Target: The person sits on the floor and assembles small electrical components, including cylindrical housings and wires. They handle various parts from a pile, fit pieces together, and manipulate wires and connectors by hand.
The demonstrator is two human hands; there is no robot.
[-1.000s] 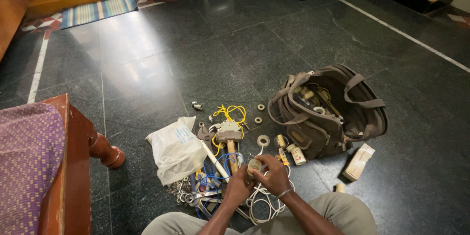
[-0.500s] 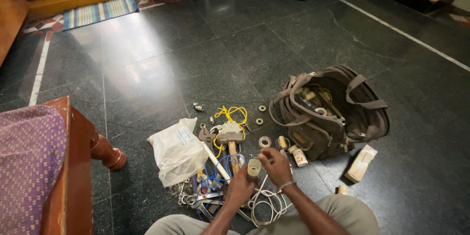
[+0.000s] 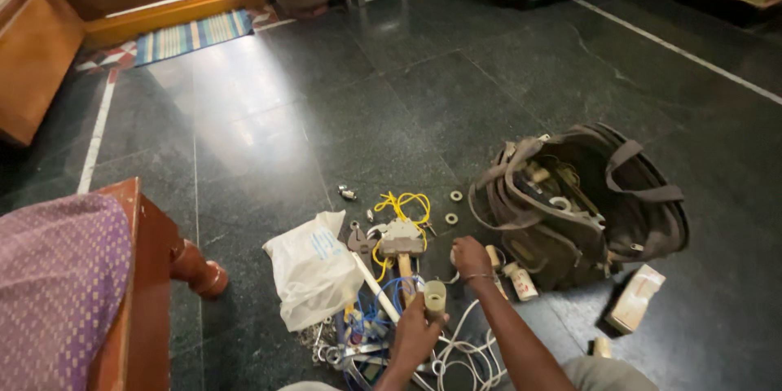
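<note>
Your left hand (image 3: 414, 334) grips a pale cream fitting (image 3: 434, 296) above blue wire (image 3: 376, 318) and white cord (image 3: 466, 352); your right hand (image 3: 470, 255) rests beside a dark brown bag (image 3: 582, 208). Yellow wire (image 3: 401, 204) loops over the glossy dark grey floor (image 3: 342, 98). Nearby: a white plastic bag (image 3: 314, 270) with blue print, a purple cloth (image 3: 53, 277) with pale checks, and a blue, green and orange striped mat (image 3: 191, 35).

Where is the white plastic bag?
In the head view the white plastic bag lies on the dark floor, low and left of centre, just left of the left hand and the hammer.
</note>
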